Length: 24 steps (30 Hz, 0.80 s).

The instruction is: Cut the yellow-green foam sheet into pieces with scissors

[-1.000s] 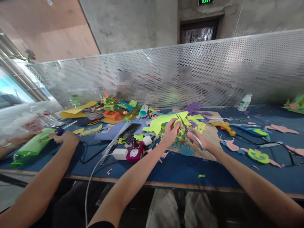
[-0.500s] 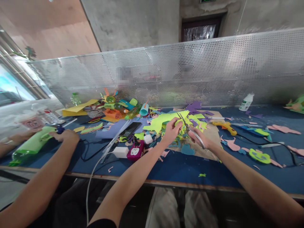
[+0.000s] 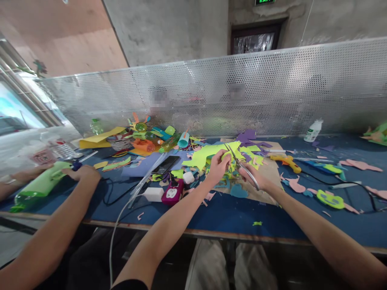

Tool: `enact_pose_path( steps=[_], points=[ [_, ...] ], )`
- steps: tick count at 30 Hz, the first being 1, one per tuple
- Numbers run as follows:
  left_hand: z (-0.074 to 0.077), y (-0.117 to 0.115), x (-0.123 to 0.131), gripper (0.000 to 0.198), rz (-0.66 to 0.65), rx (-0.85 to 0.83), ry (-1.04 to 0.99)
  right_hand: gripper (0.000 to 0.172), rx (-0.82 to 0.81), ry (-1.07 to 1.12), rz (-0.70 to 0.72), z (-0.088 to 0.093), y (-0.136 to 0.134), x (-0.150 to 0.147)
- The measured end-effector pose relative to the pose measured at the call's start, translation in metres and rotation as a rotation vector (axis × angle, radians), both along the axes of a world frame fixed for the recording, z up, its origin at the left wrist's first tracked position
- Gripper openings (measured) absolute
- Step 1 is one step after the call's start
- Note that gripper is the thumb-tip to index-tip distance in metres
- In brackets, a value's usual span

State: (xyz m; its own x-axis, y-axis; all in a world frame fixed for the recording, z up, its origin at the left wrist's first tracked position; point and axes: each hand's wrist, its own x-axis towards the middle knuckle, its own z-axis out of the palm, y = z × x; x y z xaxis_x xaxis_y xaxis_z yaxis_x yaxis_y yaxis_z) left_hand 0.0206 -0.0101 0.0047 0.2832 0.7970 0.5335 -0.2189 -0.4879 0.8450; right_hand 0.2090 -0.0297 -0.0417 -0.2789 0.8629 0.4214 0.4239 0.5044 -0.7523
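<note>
My left hand [image 3: 219, 166] pinches a piece of yellow-green paper [image 3: 208, 155] above the scrap pile. The fingertips hide part of the held piece. In my right hand [image 3: 253, 176] is a pair of scissors [image 3: 238, 162], with fingers through the handles. The blades are parted and point up and left, close to my left fingertips. Beneath both hands lie many yellow-green, blue and purple cuttings on a sheet of brown paper [image 3: 273, 187].
At left, a co-worker's hands hold a green plastic bottle [image 3: 39, 185]. Nearer are a phone [image 3: 167, 164], a magenta power cube [image 3: 173, 192] and a white adapter [image 3: 153, 194]. To the right lie a yellow glue gun [image 3: 286, 162] and white bottle [image 3: 313, 130]. A perforated metal screen [image 3: 199, 100] stands behind.
Both hands stay almost in place, with the scissors shifting only slightly beside the paper. The view has tilted up a little.
</note>
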Motion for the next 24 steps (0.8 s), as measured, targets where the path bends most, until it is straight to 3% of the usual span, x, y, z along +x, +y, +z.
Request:
enact_pose_path(
  steps=[6, 12, 18, 22, 24],
  points=[
    [-0.002, 0.002, -0.001, 0.032, -0.002, 0.01, 0.055, 0.029, -0.063, 0.009, 0.067, 0.005, -0.003, 0.001],
    [-0.004, 0.002, -0.001, 0.031, 0.008, 0.024, 0.112, 0.036, -0.079, 0.034, 0.039, 0.007, -0.006, 0.0],
    [-0.006, 0.005, -0.001, 0.032, 0.062, 0.026, 0.122, 0.047, -0.118, 0.031, -0.117, 0.018, -0.01, -0.008],
    [-0.009, 0.01, -0.001, 0.033, 0.112, 0.006, 0.115, 0.042, -0.044, 0.094, -0.233, 0.025, -0.007, -0.006],
    [-0.01, 0.013, -0.002, 0.033, 0.15, 0.011, 0.147, 0.035, -0.032, 0.126, -0.202, 0.026, -0.004, 0.0]
  ],
)
